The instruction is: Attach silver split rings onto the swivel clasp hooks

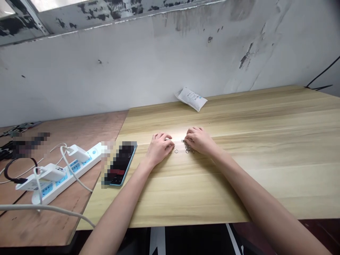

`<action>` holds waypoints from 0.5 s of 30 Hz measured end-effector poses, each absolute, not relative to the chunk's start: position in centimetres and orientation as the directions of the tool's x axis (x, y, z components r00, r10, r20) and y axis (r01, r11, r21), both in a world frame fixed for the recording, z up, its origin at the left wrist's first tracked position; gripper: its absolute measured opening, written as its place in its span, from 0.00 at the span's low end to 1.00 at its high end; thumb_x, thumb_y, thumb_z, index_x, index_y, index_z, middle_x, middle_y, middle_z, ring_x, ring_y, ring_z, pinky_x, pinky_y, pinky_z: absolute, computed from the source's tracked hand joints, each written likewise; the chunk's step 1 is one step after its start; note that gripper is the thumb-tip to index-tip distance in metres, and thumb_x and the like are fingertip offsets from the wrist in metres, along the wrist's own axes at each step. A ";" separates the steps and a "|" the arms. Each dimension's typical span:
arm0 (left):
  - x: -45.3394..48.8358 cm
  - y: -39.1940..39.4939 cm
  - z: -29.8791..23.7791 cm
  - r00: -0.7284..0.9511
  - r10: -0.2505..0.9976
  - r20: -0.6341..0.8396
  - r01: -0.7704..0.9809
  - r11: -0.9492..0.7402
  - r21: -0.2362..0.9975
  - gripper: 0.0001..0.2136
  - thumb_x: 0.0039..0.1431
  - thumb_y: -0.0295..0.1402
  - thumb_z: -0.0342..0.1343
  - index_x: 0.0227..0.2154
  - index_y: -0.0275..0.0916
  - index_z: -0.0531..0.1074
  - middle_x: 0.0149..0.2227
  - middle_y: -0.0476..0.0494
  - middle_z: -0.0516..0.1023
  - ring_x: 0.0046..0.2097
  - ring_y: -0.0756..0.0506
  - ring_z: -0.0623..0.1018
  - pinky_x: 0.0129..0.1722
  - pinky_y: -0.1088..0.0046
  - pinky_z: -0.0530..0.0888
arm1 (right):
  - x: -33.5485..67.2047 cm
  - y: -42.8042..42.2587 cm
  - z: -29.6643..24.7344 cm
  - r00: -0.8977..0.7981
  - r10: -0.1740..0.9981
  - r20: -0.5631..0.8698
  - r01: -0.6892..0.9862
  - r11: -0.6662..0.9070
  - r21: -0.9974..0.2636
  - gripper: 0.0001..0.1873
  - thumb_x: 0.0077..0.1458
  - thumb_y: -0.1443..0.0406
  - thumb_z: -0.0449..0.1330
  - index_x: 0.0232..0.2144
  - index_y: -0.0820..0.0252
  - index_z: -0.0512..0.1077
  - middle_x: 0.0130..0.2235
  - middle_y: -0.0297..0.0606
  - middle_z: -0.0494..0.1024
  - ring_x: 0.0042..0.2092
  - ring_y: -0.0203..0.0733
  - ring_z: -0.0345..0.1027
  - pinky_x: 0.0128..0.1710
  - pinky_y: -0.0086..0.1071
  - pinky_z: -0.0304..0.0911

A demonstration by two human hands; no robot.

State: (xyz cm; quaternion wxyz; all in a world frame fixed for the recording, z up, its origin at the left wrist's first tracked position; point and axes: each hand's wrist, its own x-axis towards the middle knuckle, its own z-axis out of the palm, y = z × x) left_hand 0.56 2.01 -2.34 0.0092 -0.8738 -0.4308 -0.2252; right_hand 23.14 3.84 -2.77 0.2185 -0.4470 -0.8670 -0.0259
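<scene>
My left hand [160, 148] rests on the light wood table with its fingers curled and thumb drawn in. Small shiny metal bits show at its fingertips, too small to make out. Facing it, my right hand [199, 139] has thumb and forefinger pinched on a small metal piece [183, 141] that pokes out toward the left. Below those right fingers lies a little pile of metal rings and links [189, 150], partly covered by the hand. One loose metal ring [176, 151] sits flat on the table between both hands.
A white plastic packet [191, 98] lies by the wall at the back. Left of my forearm is a phone [119, 166] in a blue case. Farther left, a white power strip [71, 173] with chargers and cables lies on a brown board [53, 228].
</scene>
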 end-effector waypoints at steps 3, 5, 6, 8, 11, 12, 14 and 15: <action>0.5 2.0 -2.3 0.527 0.744 0.411 0.747 -0.636 0.194 0.07 0.60 0.29 0.55 0.29 0.43 0.76 0.42 0.47 0.80 0.47 0.42 0.73 0.53 0.57 0.62 | 22.9 3.9 -2.9 -0.497 0.773 0.394 0.795 0.587 -0.149 0.10 0.58 0.68 0.58 0.29 0.57 0.78 0.37 0.41 0.77 0.42 0.46 0.66 0.43 0.38 0.54; 0.5 2.0 -2.3 0.527 0.736 0.424 0.740 -0.643 0.196 0.05 0.59 0.30 0.57 0.29 0.43 0.76 0.41 0.47 0.80 0.47 0.42 0.73 0.53 0.58 0.62 | 22.8 3.9 -3.0 -0.492 0.779 0.389 0.802 0.579 -0.145 0.08 0.57 0.69 0.58 0.30 0.57 0.78 0.37 0.40 0.77 0.43 0.46 0.66 0.44 0.38 0.54; 0.5 2.1 -2.3 0.528 0.732 0.430 0.739 -0.646 0.191 0.04 0.59 0.30 0.57 0.30 0.43 0.76 0.42 0.48 0.80 0.47 0.42 0.73 0.53 0.58 0.62 | 22.8 3.9 -3.0 -0.491 0.781 0.387 0.804 0.577 -0.144 0.08 0.57 0.69 0.58 0.30 0.57 0.78 0.37 0.40 0.77 0.43 0.46 0.66 0.44 0.38 0.54; 0.5 2.1 -2.4 0.534 0.726 0.433 0.740 -0.649 0.177 0.04 0.59 0.32 0.58 0.30 0.43 0.76 0.42 0.48 0.80 0.47 0.42 0.73 0.52 0.58 0.62 | 22.7 3.8 -2.9 -0.487 0.787 0.378 0.808 0.571 -0.147 0.07 0.57 0.69 0.59 0.31 0.58 0.78 0.37 0.40 0.78 0.43 0.46 0.66 0.44 0.38 0.54; 0.7 2.2 -2.5 0.542 0.726 0.423 0.743 -0.649 0.162 0.06 0.61 0.32 0.56 0.29 0.42 0.76 0.42 0.48 0.80 0.47 0.42 0.73 0.52 0.58 0.62 | 22.6 3.6 -2.7 -0.488 0.793 0.365 0.810 0.567 -0.150 0.07 0.57 0.69 0.59 0.31 0.59 0.77 0.37 0.40 0.78 0.43 0.45 0.66 0.43 0.37 0.53; 0.7 2.2 -2.5 0.542 0.727 0.422 0.744 -0.649 0.161 0.06 0.61 0.31 0.56 0.29 0.42 0.75 0.41 0.48 0.80 0.47 0.42 0.73 0.52 0.58 0.62 | 22.6 3.6 -2.7 -0.489 0.792 0.366 0.809 0.569 -0.151 0.07 0.57 0.69 0.58 0.31 0.59 0.77 0.37 0.40 0.78 0.43 0.45 0.66 0.44 0.37 0.53; 0.7 2.2 -2.4 0.531 0.730 0.431 0.743 -0.645 0.177 0.06 0.60 0.30 0.56 0.28 0.41 0.75 0.39 0.48 0.81 0.46 0.42 0.73 0.52 0.59 0.62 | 22.6 3.5 -2.6 -0.490 0.787 0.374 0.805 0.574 -0.153 0.07 0.57 0.70 0.58 0.31 0.59 0.77 0.37 0.40 0.78 0.43 0.45 0.66 0.44 0.37 0.53; 0.7 2.2 -2.3 0.519 0.733 0.439 0.742 -0.642 0.195 0.05 0.59 0.30 0.57 0.28 0.41 0.74 0.38 0.48 0.81 0.45 0.43 0.74 0.52 0.59 0.62 | 22.6 3.4 -2.6 -0.491 0.785 0.379 0.801 0.578 -0.158 0.07 0.57 0.70 0.58 0.31 0.59 0.77 0.37 0.40 0.77 0.43 0.45 0.66 0.43 0.37 0.53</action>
